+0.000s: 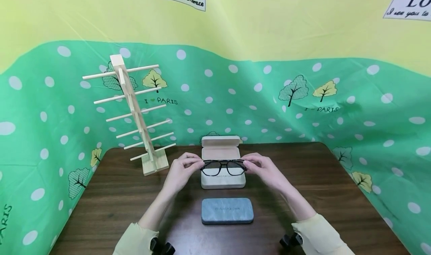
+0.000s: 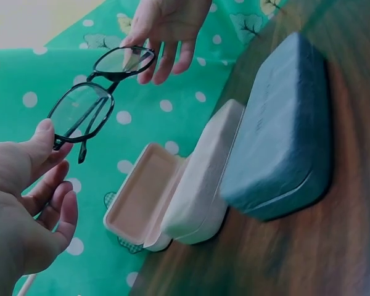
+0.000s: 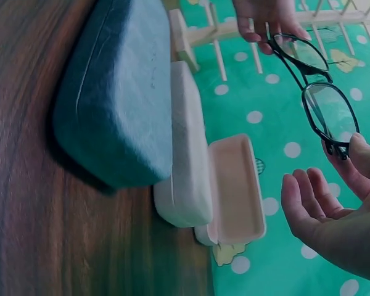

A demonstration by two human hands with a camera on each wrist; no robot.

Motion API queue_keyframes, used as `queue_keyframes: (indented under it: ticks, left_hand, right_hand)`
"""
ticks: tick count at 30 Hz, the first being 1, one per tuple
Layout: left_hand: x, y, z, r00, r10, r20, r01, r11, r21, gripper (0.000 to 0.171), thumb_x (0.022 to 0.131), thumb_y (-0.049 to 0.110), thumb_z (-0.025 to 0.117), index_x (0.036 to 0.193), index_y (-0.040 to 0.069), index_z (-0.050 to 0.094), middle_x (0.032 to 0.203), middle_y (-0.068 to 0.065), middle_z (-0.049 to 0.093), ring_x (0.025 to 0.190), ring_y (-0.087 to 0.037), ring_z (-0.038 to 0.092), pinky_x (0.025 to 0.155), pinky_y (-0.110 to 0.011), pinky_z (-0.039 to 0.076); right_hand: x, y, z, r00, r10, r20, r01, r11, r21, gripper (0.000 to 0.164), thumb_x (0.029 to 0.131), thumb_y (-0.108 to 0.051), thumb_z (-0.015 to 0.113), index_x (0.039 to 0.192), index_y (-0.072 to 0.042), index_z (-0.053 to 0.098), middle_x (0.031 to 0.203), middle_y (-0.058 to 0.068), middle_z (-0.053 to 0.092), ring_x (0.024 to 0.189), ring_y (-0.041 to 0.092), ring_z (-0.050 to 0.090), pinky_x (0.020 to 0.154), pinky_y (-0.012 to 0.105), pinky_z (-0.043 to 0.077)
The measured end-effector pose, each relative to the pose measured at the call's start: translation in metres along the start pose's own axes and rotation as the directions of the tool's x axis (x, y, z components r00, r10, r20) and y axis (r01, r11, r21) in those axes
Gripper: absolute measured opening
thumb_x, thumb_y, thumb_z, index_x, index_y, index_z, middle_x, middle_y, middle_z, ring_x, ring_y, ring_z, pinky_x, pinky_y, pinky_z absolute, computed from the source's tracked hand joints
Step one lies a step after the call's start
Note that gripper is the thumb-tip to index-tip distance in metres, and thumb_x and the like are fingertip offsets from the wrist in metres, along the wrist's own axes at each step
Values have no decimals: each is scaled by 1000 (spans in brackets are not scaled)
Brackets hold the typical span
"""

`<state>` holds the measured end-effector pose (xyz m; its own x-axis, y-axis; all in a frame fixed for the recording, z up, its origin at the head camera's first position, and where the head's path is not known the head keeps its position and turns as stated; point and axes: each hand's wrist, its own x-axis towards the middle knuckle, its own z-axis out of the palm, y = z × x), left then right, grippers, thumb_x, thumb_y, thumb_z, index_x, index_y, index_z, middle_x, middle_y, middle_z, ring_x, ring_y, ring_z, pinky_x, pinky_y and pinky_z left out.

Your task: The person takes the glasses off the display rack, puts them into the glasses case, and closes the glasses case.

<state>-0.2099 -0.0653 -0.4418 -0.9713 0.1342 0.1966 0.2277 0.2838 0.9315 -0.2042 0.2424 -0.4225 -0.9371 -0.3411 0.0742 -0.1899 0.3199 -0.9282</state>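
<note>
A pair of black-framed glasses [image 1: 221, 161] is held up over the white glasses case [image 1: 223, 182], overlapping it in the head view. My left hand [image 1: 183, 169] pinches the left outer corner of the frame between thumb and fingers. At the opposite corner my right hand [image 1: 262, 168] pinches the frame the same way. Both wrist views show the temple arms pointing behind the lenses [image 2: 81, 111]. The white case stands with its lid raised, its pale pink lining [image 3: 237, 188] showing. In front of it lies a closed blue-grey glasses case [image 1: 227, 211].
A wooden display rack [image 1: 134, 109] with several pairs of thin pegs stands at the back left of the dark wooden table [image 1: 323, 195]. Behind the table hangs a green and yellow printed cloth [image 1: 229, 90].
</note>
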Motion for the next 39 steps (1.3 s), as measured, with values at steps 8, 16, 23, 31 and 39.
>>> queue_keyframes:
  ticks: [8,16,23,31,39]
  left_hand:
    - [19,-8,-10,996,29,82,-33,998,51,16,93,18,77,102,6,82,114,-10,73,107,-14,66,85,-17,51]
    - [34,-17,-11,994,3,109,-16,993,117,19,96,15,73,107,2,80,118,-12,72,116,-24,65,94,-23,50]
    - [49,-25,-5,995,-38,94,25,991,132,20,97,14,71,108,-1,79,118,-14,73,121,-28,63,105,-38,49]
    - [68,-40,1,994,-97,46,89,986,143,20,97,16,71,107,1,80,120,-14,73,123,-29,62,109,-45,47]
    - [83,-51,5,989,-146,33,138,976,169,23,97,22,72,108,3,80,128,-14,70,129,-30,58,112,-46,46]
  right_hand:
    - [20,8,1,1000,30,-3,-30,999,-29,30,105,-12,59,123,9,67,129,29,58,104,12,66,93,47,60]
    - [43,12,-3,995,98,3,-98,995,-23,32,105,-12,58,126,11,64,131,29,57,111,25,66,97,47,59]
    - [59,19,-5,980,199,1,-199,980,20,36,105,-15,58,130,11,62,127,23,65,105,11,66,105,53,53]
    - [77,30,-4,954,293,-69,-294,956,-6,38,105,-21,61,132,6,64,125,16,67,107,14,65,106,46,54]
    - [95,44,-4,933,346,-103,-349,937,-17,36,102,-24,65,126,2,69,126,16,69,119,26,65,109,47,52]
